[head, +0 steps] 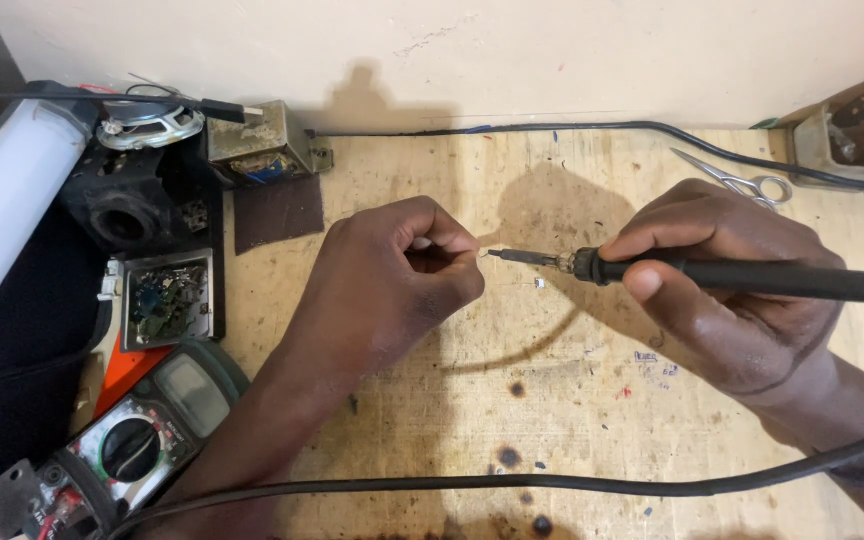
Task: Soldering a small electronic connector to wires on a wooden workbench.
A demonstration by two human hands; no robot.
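Right hand (732,290) is gripping a black soldering iron (712,275), its tip nearing the left hand (402,285), which is pinching something too small to identify, above the wooden table (572,420).

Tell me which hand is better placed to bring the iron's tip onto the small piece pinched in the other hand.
Probably the right hand: it grips the soldering iron by its black handle, tip aimed at the left hand. The left hand's fingers are closed, pinching something too small to identify.

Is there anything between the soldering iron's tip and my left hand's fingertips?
Nothing visible: the soldering iron in the right hand points its tip straight at the left hand, with only bare workbench below the gap.
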